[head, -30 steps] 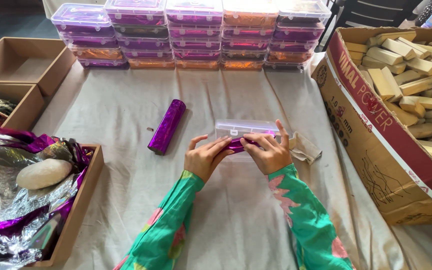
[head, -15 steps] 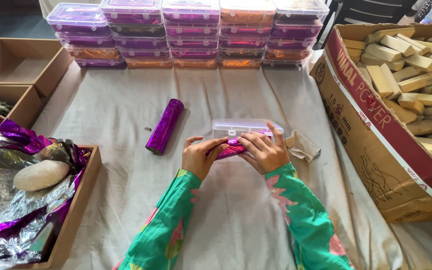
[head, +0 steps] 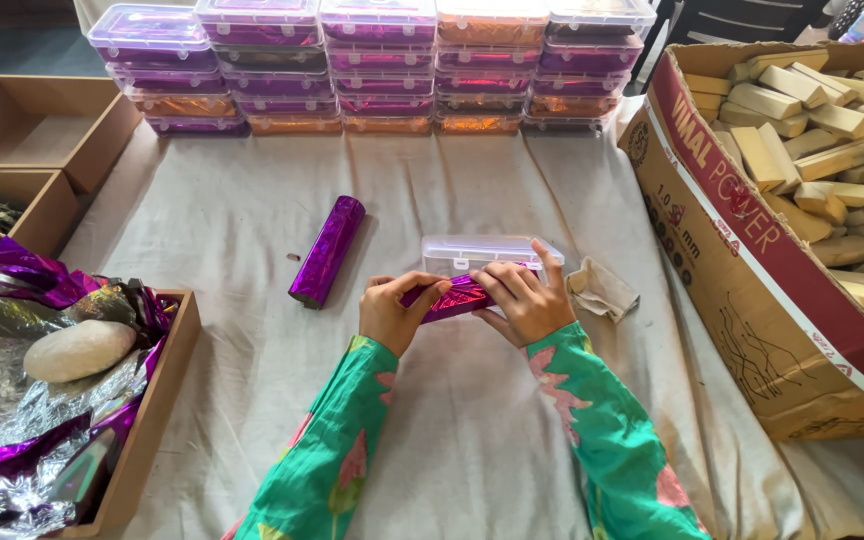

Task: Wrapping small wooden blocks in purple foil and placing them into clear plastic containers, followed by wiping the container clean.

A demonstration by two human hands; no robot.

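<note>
**Purple foil bar half-wrapped, one finished beside it**

Purple foil covers the small bar (head: 455, 297) that both hands pinch between them near the middle of the cloth-covered table (head: 472, 440). The left hand (head: 395, 313) closes its fingers over the bar's left end; the right hand (head: 524, 303) presses its fingertips on the right part, so the two hands sit close together, clamped on the same piece. The foil looks creased and loose at the ends, which suggests the wrapping is underway rather than finished.

Touching the far side of the bar stands a clear plastic box (head: 492, 253), shut as far as can be told. One wrapped purple bar (head: 327, 250) lies apart to the left, nearer the table's centre. Along the far edge, stacks of filled clear boxes (head: 372, 65) hold purple and orange pieces, so much packing appears done. At the right edge, a cardboard carton (head: 752, 260) is piled with bare pale blocks (head: 832, 150), so plenty seems left. At the near left corner, a wooden tray (head: 167, 390) holds crumpled silver and purple foil (head: 12, 400) and a pale rounded lump (head: 79, 349).
</note>
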